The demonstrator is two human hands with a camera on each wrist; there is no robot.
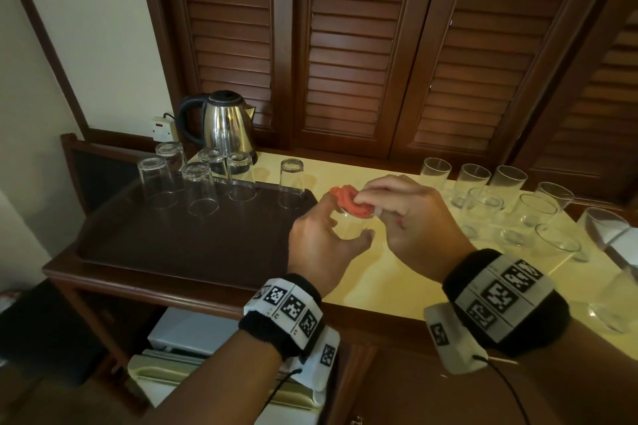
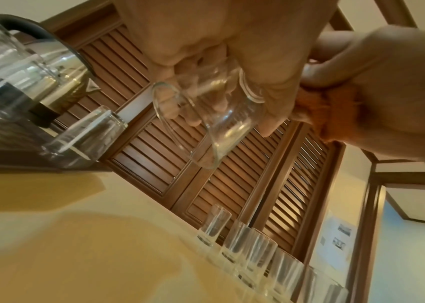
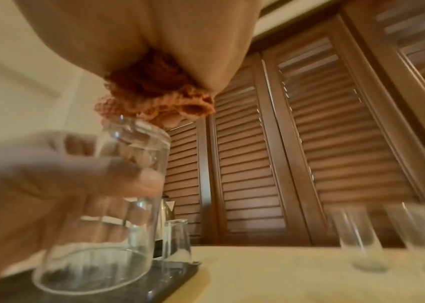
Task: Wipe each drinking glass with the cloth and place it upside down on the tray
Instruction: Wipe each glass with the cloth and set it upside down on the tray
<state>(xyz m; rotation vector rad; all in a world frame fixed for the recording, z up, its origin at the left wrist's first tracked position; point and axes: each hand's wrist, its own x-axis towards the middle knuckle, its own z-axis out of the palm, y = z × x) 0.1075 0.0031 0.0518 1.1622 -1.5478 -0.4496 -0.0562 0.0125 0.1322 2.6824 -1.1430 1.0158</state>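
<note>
- Tray (image 1: 145,245): dark, at the left end of the worktop (image 1: 397,290); six inverted glasses (image 1: 198,188) stand rim-down along its far side. Near half of the tray is bare.
- Left hand (image 1: 321,245): just right of the tray's right edge, fingers curled round the held glass (image 2: 206,123). Glass is base-up, mouth down and tipped toward the tray; long axis tilted, not yet vertical.
- Right hand (image 1: 411,217): right of the tray, pinching the bunched orange cloth (image 1: 350,205) against the glass base.
- Unwiped glasses (image 1: 483,197): upright, well right of the tray.
- Judgement: left hand is nearer the tray; placing needs a short leftward carry onto bare tray, rim levelled.
</note>
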